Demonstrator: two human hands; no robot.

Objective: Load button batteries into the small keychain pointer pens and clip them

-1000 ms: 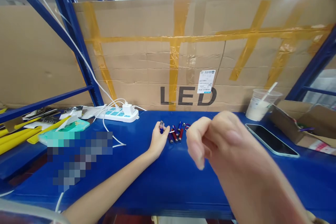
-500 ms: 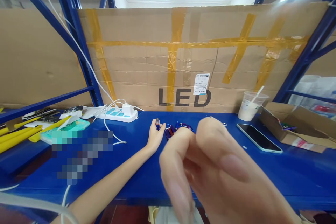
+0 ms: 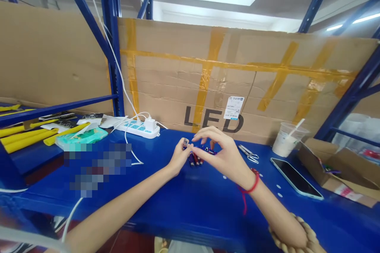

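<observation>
Left hand (image 3: 177,158) is closed around one small cylinder (image 3: 185,142), and the shiny end of it shows above the fingers, over the blue bench (image 3: 190,201). Right hand (image 3: 227,154) is half open, with its fingers curved and its thumb reaching to the left hand. Whether the thumb touches the small cylinder, I cannot tell. Under and between both hands, several blue and red cylinders (image 3: 196,161) lie together on the bench, partly hidden by the right hand. To the right of this hand are metal scissors (image 3: 249,153), and farther right a phone (image 3: 297,178), a plastic cup (image 3: 284,142) with a straw and an open carton (image 3: 335,166). At the left, a white power strip (image 3: 139,128) lies near the cardboard wall (image 3: 169,87).
</observation>
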